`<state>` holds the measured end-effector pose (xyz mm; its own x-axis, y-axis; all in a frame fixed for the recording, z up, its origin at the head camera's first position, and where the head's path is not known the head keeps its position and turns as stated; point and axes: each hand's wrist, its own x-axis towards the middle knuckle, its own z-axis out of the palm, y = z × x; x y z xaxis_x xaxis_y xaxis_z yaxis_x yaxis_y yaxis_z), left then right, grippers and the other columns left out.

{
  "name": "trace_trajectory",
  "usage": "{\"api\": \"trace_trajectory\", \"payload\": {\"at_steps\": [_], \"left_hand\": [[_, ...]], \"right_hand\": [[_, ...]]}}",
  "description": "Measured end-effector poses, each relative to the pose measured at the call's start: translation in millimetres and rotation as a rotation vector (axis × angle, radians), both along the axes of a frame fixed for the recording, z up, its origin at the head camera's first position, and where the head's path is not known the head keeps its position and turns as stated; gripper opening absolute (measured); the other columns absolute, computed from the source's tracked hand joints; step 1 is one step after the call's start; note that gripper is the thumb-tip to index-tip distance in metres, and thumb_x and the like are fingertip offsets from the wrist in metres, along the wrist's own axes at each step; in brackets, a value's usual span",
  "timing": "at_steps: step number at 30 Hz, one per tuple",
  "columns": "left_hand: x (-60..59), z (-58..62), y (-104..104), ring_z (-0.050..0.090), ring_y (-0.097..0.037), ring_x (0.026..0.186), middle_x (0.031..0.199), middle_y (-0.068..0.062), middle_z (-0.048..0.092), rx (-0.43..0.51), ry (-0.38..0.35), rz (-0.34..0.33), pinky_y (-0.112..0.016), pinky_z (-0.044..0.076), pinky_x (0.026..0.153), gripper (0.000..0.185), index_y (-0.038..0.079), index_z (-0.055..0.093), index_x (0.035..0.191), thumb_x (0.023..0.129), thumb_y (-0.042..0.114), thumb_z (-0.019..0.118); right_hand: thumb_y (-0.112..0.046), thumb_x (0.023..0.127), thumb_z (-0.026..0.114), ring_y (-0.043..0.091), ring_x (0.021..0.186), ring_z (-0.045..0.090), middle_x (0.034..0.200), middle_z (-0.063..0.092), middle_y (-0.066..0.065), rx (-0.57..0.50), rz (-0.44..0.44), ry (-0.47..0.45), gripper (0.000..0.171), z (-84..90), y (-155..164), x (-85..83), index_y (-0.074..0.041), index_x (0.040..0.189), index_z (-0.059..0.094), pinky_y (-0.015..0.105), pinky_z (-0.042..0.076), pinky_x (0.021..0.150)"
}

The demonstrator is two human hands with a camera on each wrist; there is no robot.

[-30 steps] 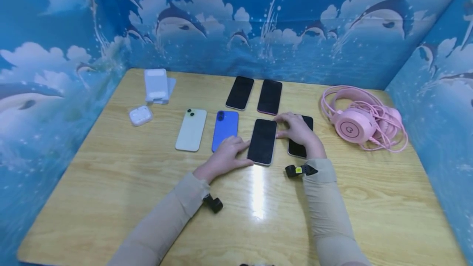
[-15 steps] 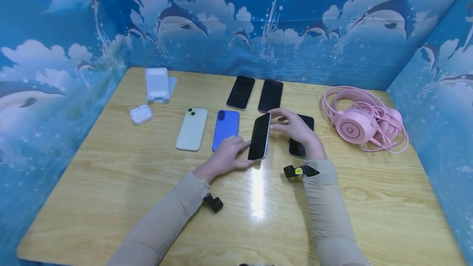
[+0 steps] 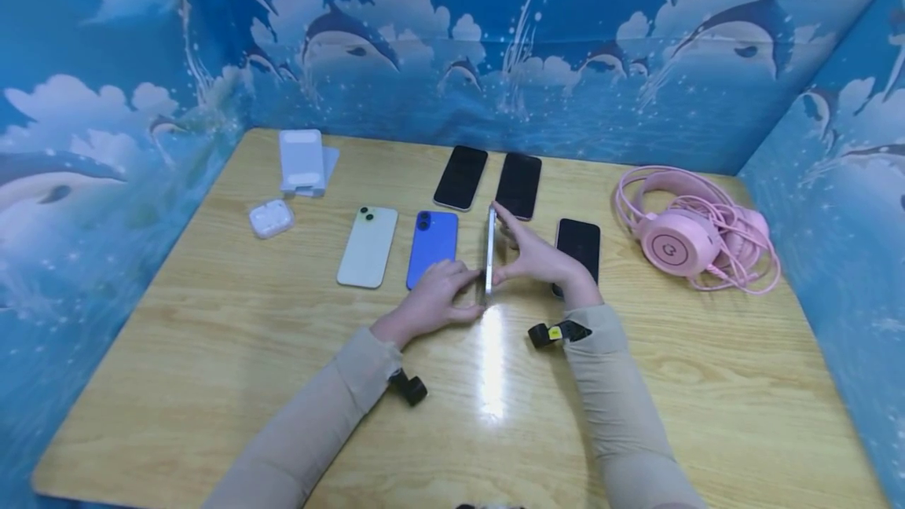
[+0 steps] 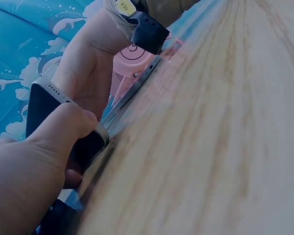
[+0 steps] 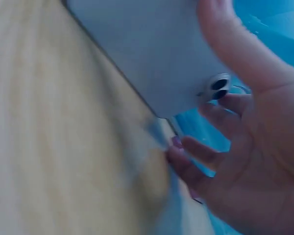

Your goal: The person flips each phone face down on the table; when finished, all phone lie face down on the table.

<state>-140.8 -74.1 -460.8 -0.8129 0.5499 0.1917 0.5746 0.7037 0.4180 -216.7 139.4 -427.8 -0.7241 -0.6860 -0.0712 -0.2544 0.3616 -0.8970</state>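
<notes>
A smartphone [image 3: 489, 254] stands tilted up on its long edge between my hands, thin side towards the head camera. Its pale back [image 5: 152, 54] with two camera lenses faces my right hand in the right wrist view. My right hand [image 3: 540, 258] holds it by the upper edge and back, thumb against it and fingers near the camera end. At the lower end, my left hand [image 3: 433, 297] grips it, with the thumb [image 4: 68, 122] across the dark screen side in the left wrist view. A blue phone [image 3: 433, 246] lies camera side up beside my left hand, partly covered by it.
A pale green phone [image 3: 367, 247] lies at left. Two dark phones [image 3: 460, 177] lie behind, and another black phone [image 3: 580, 246] under my right forearm's side. Pink headphones [image 3: 689, 230] sit right. A white earbud case [image 3: 271, 218] and white stand [image 3: 302, 162] are at the far left.
The phone went from lying flat, screen up, to standing on its long edge. My right hand moved left with its upper edge; my left hand stayed in place.
</notes>
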Motion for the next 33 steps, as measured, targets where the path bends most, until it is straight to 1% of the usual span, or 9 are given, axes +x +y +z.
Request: {"api": "trace_trajectory", "payload": {"at_steps": [3, 6, 10, 13, 15, 17, 23, 28, 33], "left_hand": [[0.0, -1.0, 0.7, 0.042, -0.010, 0.080, 0.090, 0.006, 0.054, 0.011, -0.001, -0.001, -0.025, 0.036, 0.071, 0.060, 0.009, 0.059, 0.118, 0.075, 0.050, 0.064], [-0.1, -0.8, 0.9, 0.042, -0.009, 0.080, 0.089, 0.007, 0.052, 0.039, -0.025, 0.011, -0.025, 0.036, 0.071, 0.061, 0.009, 0.058, 0.118, 0.073, 0.050, 0.066], [0.7, -0.1, 2.0, 0.044, -0.009, 0.086, 0.102, 0.002, 0.049, 0.138, -0.085, 0.052, -0.027, 0.040, 0.076, 0.081, 0.009, 0.043, 0.133, 0.068, 0.046, 0.073], [1.6, 0.6, 2.3, 0.044, -0.011, 0.087, 0.111, -0.003, 0.044, 0.214, -0.089, 0.066, -0.025, 0.043, 0.075, 0.097, 0.009, 0.028, 0.141, 0.064, 0.041, 0.078], [2.0, 1.3, 2.3, 0.044, -0.012, 0.086, 0.113, -0.006, 0.042, 0.241, -0.067, 0.062, -0.023, 0.044, 0.072, 0.101, 0.009, 0.025, 0.143, 0.063, 0.039, 0.079], [1.9, 1.8, 1.8, 0.043, -0.011, 0.085, 0.113, -0.007, 0.042, 0.246, -0.037, 0.053, -0.022, 0.043, 0.071, 0.102, 0.009, 0.024, 0.143, 0.064, 0.039, 0.079], [1.2, 2.5, -0.4, 0.041, -0.012, 0.087, 0.111, -0.005, 0.044, 0.236, 0.061, 0.031, -0.026, 0.039, 0.075, 0.101, 0.014, 0.025, 0.144, 0.063, 0.043, 0.079], [0.0, 2.0, -2.6, 0.044, -0.014, 0.098, 0.118, -0.005, 0.047, 0.218, 0.151, 0.024, -0.032, 0.038, 0.085, 0.100, 0.018, 0.028, 0.143, 0.061, 0.048, 0.078], [-0.6, 2.6, -3.4, 0.042, -0.017, 0.103, 0.122, -0.007, 0.044, 0.190, 0.240, 0.040, -0.033, 0.037, 0.085, 0.097, 0.018, 0.036, 0.139, 0.059, 0.054, 0.077]], "right_hand": [[-0.016, 0.057, 0.084, 0.033, 0.136, 0.010, 0.152, -0.004, 0.004, -0.065, 0.017, 0.016, 0.126, -3.7, -5.6, 1.7, -0.028, 0.145, -0.006, 0.050, 0.018, 0.107], [-0.023, 0.053, 0.086, 0.028, 0.136, 0.009, 0.151, -0.001, 0.001, -0.036, -0.016, 0.060, 0.129, -3.7, -8.4, 3.2, -0.034, 0.144, -0.004, 0.047, 0.018, 0.107], [-0.034, 0.049, 0.086, 0.024, 0.136, 0.010, 0.150, 0.004, -0.001, 0.045, -0.061, 0.104, 0.128, -3.2, -7.8, 4.6, -0.040, 0.143, -0.002, 0.046, 0.022, 0.106], [-0.036, 0.050, 0.085, 0.026, 0.136, 0.009, 0.150, 0.005, 0.001, 0.081, -0.069, 0.130, 0.128, -3.0, -7.6, 5.1, -0.040, 0.143, -0.002, 0.050, 0.021, 0.105], [-0.038, 0.050, 0.085, 0.028, 0.136, 0.009, 0.150, 0.005, 0.002, 0.105, -0.072, 0.147, 0.128, -2.5, -7.8, 5.4, -0.041, 0.142, -0.003, 0.053, 0.020, 0.104], [-0.040, 0.049, 0.085, 0.028, 0.136, 0.009, 0.150, 0.006, 0.002, 0.130, -0.078, 0.160, 0.128, -1.9, -7.9, 5.7, -0.042, 0.142, -0.003, 0.054, 0.019, 0.104], [-0.044, 0.050, 0.083, 0.029, 0.136, 0.008, 0.150, 0.007, 0.002, 0.152, -0.082, 0.169, 0.126, -0.4, -8.7, 6.5, -0.044, 0.141, -0.003, 0.055, 0.019, 0.104], [-0.045, 0.050, 0.082, 0.029, 0.136, 0.010, 0.151, 0.007, 0.001, 0.166, -0.088, 0.176, 0.125, 0.0, -9.5, 6.1, -0.044, 0.141, -0.003, 0.055, 0.020, 0.103], [-0.048, 0.048, 0.082, 0.027, 0.133, 0.018, 0.150, 0.012, 0.001, 0.182, -0.115, 0.211, 0.124, 3.2, -9.6, 6.6, -0.042, 0.142, 0.002, 0.054, 0.025, 0.102]]}}
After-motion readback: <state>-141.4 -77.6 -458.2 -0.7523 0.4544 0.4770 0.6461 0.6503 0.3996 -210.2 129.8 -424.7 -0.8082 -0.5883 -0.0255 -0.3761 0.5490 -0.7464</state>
